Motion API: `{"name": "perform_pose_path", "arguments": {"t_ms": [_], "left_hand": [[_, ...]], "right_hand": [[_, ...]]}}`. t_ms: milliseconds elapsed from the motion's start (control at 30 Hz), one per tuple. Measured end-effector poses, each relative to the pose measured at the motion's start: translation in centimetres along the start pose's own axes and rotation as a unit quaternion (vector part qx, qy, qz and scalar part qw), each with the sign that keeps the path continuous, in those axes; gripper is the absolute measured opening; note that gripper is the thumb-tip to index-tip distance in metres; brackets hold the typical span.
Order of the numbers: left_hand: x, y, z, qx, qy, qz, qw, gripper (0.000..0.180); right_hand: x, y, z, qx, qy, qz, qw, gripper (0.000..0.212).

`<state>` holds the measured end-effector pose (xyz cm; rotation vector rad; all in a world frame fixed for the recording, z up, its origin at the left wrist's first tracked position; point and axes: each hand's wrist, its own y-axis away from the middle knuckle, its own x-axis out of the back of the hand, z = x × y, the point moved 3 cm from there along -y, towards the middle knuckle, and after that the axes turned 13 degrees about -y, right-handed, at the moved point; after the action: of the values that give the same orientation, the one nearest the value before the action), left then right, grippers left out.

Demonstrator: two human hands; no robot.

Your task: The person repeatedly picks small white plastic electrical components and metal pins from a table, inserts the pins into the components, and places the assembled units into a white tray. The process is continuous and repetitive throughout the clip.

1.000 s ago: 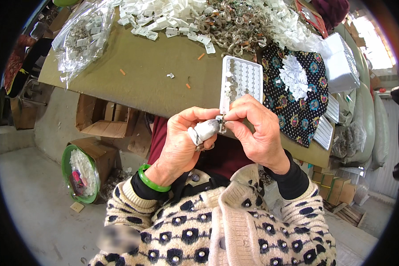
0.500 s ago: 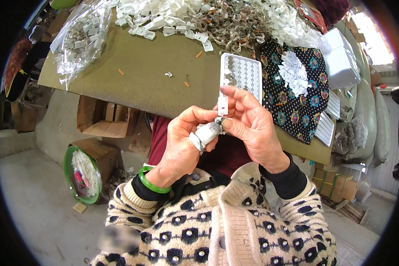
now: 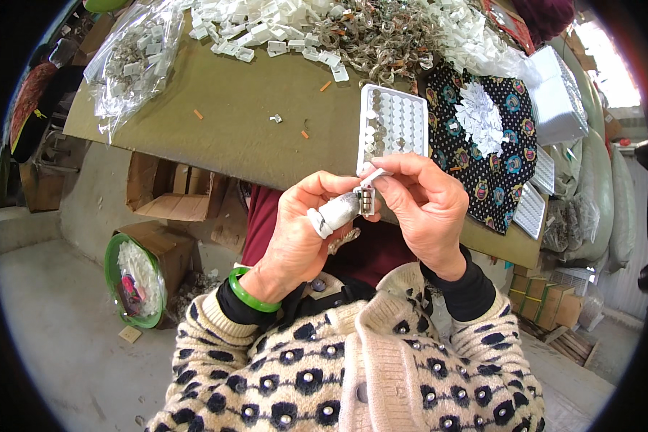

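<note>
Your left hand [image 3: 295,227] is closed around a small white case [image 3: 368,203], pinching it at the fingertips, with the grey-white covering [image 3: 338,214] on one digit pressed up to its left side. The case lies just right of that digit and directly left of your right hand [image 3: 430,209]; silvery round pieces show inside it. Your right thumb and fingers grip a small white strip [image 3: 374,175], tilted at the upper end of the case; whether the two are joined, you cannot tell from here. Below your left fingers a clear piece [image 3: 344,240] sticks out, its hold partly hidden. Just beyond your hands, a white tray [image 3: 412,119] with round pockets, some holding discs, rests on the olive table [image 3: 230,144].
</note>
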<state>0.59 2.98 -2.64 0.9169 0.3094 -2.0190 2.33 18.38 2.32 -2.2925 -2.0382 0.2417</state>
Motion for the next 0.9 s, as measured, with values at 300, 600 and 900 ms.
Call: {"name": "perform_pose_path", "arguments": {"t_ms": [300,600,900], "left_hand": [[-0.4,0.4,-0.5,-0.046,0.019,0.052,0.997,0.019],[-0.5,0.2,-1.7,0.047,0.136,0.033,0.989,0.012],[0.1,0.2,-1.7,0.06,0.111,0.075,0.989,0.007]], "right_hand": [[-1.3,0.0,0.0,0.246,0.091,-0.064,0.963,0.023],[-1.5,0.8,1.6,0.311,0.13,-0.098,0.936,0.025],[-1.9,2.0,0.8,0.278,0.244,-0.107,0.923,0.049]]}}
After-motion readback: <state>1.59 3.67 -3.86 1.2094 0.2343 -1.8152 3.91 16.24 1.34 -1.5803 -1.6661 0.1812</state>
